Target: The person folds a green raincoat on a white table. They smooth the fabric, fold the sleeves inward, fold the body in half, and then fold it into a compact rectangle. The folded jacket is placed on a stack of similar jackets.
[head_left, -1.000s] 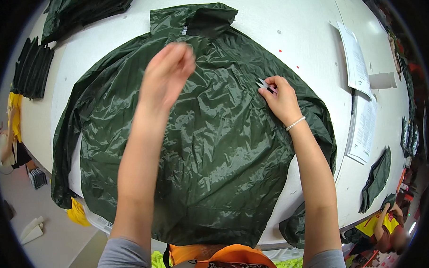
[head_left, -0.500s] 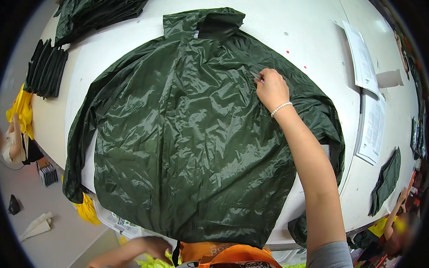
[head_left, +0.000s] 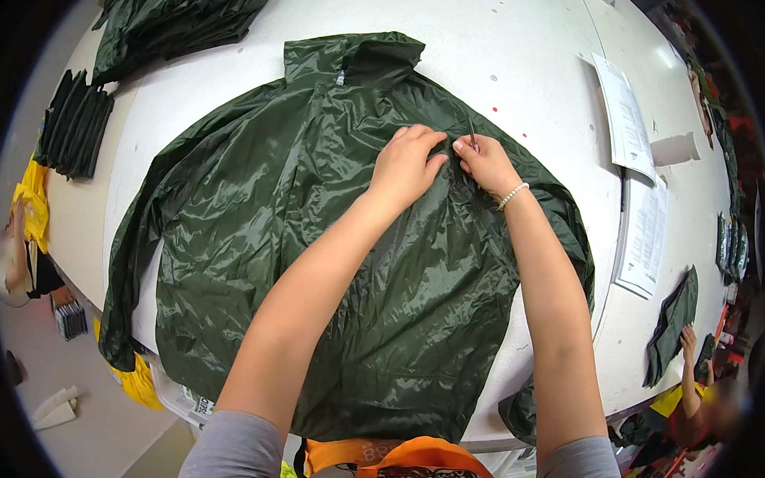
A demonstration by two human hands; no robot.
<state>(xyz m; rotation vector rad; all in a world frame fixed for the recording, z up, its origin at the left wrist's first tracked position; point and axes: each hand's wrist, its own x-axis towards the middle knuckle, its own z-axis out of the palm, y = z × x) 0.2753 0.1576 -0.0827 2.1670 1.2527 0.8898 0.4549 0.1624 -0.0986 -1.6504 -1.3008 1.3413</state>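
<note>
A shiny dark green rain jacket [head_left: 350,265] lies spread front up on the white table, collar toward the far side and hem toward me. My left hand [head_left: 407,162] rests on its chest, thumb and fingers apart, with nothing visible between them. Just to its right, my right hand [head_left: 483,161] is closed on small pointed snips [head_left: 472,135], their slim dark tip sticking up past the fingers. Most of that tool is hidden in my grip. Both hands are close together over the jacket's right chest, near the shoulder.
Folded dark garments [head_left: 73,123] and a larger dark green pile [head_left: 181,31] lie at the far left. Printed sheets [head_left: 638,196] lie on the table [head_left: 552,31] at right. Beyond them is a folded green piece [head_left: 672,326], with another person's hand [head_left: 688,338] on it.
My left hand has come up from below the table edge onto the jacket's chest. In my right hand the snips' tip now points upward. At right, another person's hand has reached the folded green piece.
</note>
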